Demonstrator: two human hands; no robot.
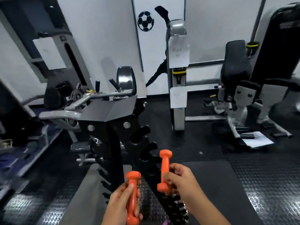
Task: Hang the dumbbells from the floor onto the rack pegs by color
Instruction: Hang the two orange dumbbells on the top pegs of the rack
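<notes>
One orange dumbbell [132,197] is gripped round its handle by the left hand [121,207], a second orange dumbbell [164,172] by the right hand [183,181], both held above the black rack [113,143]. A peg (dark, blurred) could be missed and a weight dropped, since neither hand is free.

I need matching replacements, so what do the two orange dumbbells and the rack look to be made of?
Left orange dumbbell and right orange dumbbell: a smooth, glossy coating, likely vinyl or neoprene over metal; soft highlights show, and the core is hidden. Rack: probably painted steel, with a matte black frame, rigid pegs and silvery bolt heads.
</notes>
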